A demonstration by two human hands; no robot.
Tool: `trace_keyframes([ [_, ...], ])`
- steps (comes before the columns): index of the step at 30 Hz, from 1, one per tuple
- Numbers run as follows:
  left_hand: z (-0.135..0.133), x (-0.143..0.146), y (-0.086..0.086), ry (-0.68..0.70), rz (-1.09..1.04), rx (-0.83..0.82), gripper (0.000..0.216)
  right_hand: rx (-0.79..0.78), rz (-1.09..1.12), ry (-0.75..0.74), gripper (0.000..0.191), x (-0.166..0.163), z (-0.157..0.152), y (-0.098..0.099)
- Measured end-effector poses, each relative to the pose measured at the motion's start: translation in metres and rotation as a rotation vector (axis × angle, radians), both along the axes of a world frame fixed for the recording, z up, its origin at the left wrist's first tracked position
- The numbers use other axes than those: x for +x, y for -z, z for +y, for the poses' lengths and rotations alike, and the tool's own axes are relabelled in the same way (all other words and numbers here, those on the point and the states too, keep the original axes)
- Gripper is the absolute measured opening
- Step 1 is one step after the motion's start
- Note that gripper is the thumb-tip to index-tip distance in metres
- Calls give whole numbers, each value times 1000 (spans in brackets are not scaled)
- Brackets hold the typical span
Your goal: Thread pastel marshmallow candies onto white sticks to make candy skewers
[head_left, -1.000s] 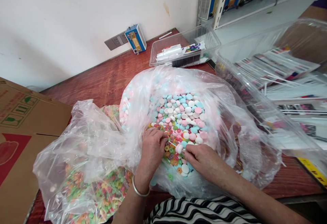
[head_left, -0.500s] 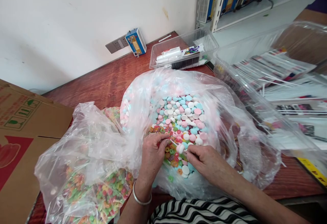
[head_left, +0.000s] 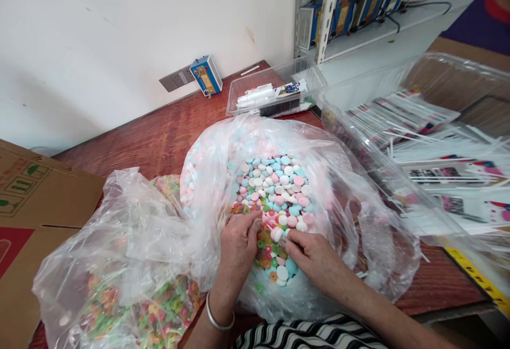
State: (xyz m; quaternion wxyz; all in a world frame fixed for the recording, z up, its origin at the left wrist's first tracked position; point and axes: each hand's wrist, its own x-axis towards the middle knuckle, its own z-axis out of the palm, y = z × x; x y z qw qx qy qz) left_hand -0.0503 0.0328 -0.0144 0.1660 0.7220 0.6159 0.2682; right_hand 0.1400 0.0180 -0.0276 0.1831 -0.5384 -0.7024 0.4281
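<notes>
A wide-open clear plastic bag [head_left: 342, 195] holds pastel pink, blue and white disc candies [head_left: 279, 184], with colourful ring candies [head_left: 265, 250] heaped at its near side. Both my hands work in that near heap, fingertips almost touching. My left hand [head_left: 239, 245], a silver bangle [head_left: 217, 321] on its wrist, has its fingers curled in a pinch over the rings; what it grips is hidden. My right hand [head_left: 314, 256] pinches a thin white stick right beside a white disc candy [head_left: 277, 233] between the two hands.
A second clear bag of ring candies [head_left: 139, 306] lies at the left beside a cardboard box [head_left: 35, 200]. Behind stands a small clear container [head_left: 274, 91]. A large clear tub of white sticks and printed sleeves [head_left: 418, 142] fills the right. A blue device [head_left: 205, 75] leans on the wall.
My hands have drawn closer together, so less of the stick shows between them. The view has tipped a little; the bags and tubs have not moved.
</notes>
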Motion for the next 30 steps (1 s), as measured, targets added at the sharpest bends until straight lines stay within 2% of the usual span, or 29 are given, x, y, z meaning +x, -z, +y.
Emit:
trace_keyframes([
  [2,6,4,2,-51,74,30,26,7,-3,20,31,2,1,4],
  [6,18,10,9,-74,325,45,12,18,-5,18,32,8,3,7],
  [9,22,11,14,-76,353,52,8,23,-20,18,32,9,5,7],
  [15,20,13,12,-125,101,8,11,21,-34,13,30,6,9,4],
  [22,17,19,8,-155,-74,-102,12,1,-21,30,30,5,9,1],
  [26,17,21,5,-108,-190,-120,15,0,-3,28,30,7,9,0],
  [28,18,21,3,-78,-309,-140,16,38,24,27,30,8,7,1],
  [30,20,23,2,-106,-526,-227,14,95,58,43,31,10,4,2],
])
